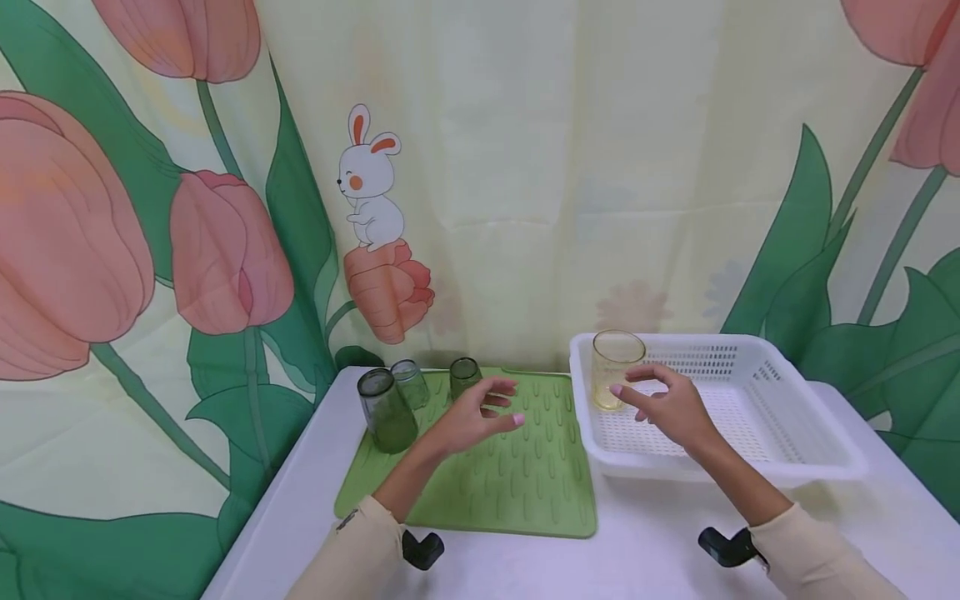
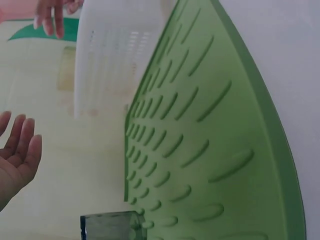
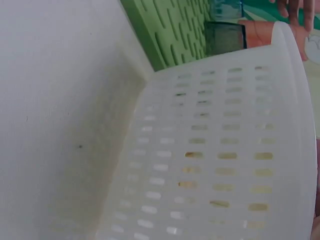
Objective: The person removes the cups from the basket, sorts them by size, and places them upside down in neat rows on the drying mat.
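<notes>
A pale yellow drinking glass (image 1: 604, 367) stands upright in the left part of a white perforated basket (image 1: 817, 433). My right hand (image 1: 675, 410) is just in front of that glass, thumb and fingers spread; whether they touch it I cannot tell. Over the green drying mat (image 1: 517, 492) hovers my left hand (image 1: 474, 418), its fingers loosely bent around nothing. On the mat's left side stand a tall dark green glass (image 1: 388, 417), a lighter greyish glass (image 1: 409, 385) and a small dark glass (image 1: 463, 375), the last behind the left hand. The left wrist view shows the left hand (image 2: 19, 157) holding nothing.
The basket's raised wall (image 3: 210, 130) borders the mat's right edge. Both lie on a white table (image 1: 637, 542). Behind them hangs a curtain (image 1: 510, 167) printed with tulips and a rabbit. Black wrist mounts (image 1: 423, 550) stick out from the sleeves.
</notes>
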`<state>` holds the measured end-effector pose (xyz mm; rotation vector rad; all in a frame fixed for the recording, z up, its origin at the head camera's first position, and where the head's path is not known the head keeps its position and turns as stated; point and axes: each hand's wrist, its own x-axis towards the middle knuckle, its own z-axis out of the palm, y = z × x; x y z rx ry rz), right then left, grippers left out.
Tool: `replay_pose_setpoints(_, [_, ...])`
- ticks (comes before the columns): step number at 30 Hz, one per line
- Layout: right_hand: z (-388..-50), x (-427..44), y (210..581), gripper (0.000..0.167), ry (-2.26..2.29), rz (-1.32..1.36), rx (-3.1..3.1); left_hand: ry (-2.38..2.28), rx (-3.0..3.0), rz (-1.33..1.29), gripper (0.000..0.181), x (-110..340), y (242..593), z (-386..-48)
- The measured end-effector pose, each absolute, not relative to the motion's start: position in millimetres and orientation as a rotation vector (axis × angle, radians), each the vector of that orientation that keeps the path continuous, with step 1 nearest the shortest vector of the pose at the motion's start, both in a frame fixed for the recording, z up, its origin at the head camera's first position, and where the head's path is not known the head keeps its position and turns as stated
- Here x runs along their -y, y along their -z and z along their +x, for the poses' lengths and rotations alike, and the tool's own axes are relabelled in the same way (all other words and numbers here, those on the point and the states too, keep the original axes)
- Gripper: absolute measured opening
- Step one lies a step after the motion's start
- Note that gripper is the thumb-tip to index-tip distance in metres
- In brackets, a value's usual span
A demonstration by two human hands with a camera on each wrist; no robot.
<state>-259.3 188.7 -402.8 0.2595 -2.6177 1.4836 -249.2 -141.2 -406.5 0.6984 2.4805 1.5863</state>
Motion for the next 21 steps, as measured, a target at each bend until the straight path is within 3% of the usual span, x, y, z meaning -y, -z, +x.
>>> replay_pose_setpoints(21, [-294.8,-219.1,403.5,0.101,-1.434,0.208,2.827,-1.570,-2.430,0.737,0.063,103.0,396.9,-282.7])
